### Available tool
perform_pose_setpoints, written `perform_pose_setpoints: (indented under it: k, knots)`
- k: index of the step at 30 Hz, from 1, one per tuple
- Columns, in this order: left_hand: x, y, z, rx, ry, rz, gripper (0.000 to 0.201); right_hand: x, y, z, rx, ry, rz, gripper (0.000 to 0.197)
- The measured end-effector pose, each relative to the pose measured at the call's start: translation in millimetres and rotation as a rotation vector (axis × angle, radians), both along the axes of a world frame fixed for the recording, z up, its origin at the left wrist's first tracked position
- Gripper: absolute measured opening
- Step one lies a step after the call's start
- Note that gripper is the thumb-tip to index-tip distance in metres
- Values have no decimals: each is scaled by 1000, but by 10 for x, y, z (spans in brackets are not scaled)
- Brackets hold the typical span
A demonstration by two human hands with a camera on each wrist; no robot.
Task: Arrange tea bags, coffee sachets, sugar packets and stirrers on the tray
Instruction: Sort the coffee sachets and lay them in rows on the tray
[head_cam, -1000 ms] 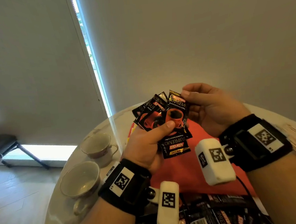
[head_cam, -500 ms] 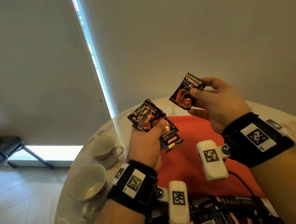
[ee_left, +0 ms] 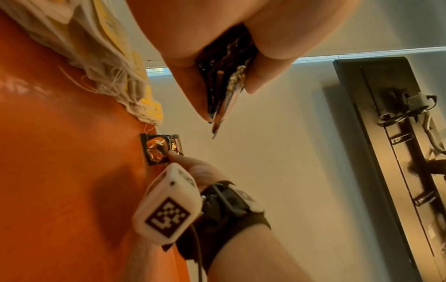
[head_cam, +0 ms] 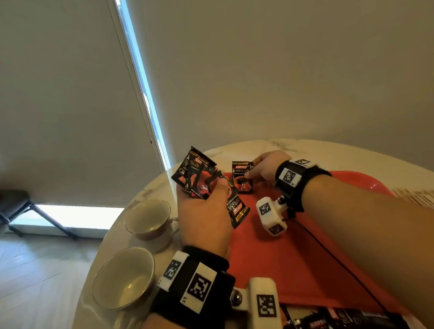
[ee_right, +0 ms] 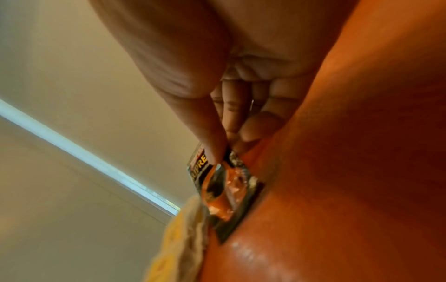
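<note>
My left hand is raised over the near-left part of the red tray and grips a fan of several black coffee sachets; its thumb and fingers clamp this bunch of sachets in the left wrist view. At the tray's far end, my right hand pinches a single coffee sachet low against the tray. Thumb and fingers hold this sachet by its top edge where it lies on the tray surface. A pile of tea bags lies on the tray just beside it.
Two empty cups stand on the marble table left of the tray. Wooden stirrers lie to the tray's right. More black sachets lie at the near edge. A dark chair stands on the floor at far left.
My right hand pulled one sachet from the bunch, carried it forward and lowered it to the tray's far end. The left hand kept the remaining sachets and dropped slightly.
</note>
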State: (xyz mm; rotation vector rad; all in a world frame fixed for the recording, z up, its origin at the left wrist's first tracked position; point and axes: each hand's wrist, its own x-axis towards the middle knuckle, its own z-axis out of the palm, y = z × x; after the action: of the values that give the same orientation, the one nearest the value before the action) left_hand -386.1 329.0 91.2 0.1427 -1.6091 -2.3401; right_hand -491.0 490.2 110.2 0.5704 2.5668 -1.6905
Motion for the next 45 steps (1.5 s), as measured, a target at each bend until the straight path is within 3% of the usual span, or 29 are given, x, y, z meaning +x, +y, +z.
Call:
perform_pose_setpoints:
  k: [14,17,24,29,31,35,37,40,45]
  knots:
    - [-39,23,-12,28,-34,26,31,-150,-72,32,195,-3,112,17]
    - [-22,37,19,17,-39,32,42,-57,-64,30,290,-1,198,9]
    - [-47,-3,31,-7,-58,45,50,-3,-186,56,338,-77,326,19]
    - [-24,-34,28,42,-55,-26,21,45,-172,88,327,-58,315,19]
    - [-23,-28,44,154,-68,-25,30,154,-148,168,240,16,293,15]
    - [-10,-24,117,268,-94,-74,33,609,-155,441,-203,147,343,28]
    - [5,-32,131,281,-90,-75,31,840,-163,511,-192,163,457,30]
    - [33,-34,140,284,-89,-75,36,1028,-179,482,-14,160,548,35]
    - [41,-41,192,397,-87,-83,32,992,-202,440,-222,191,488,26]
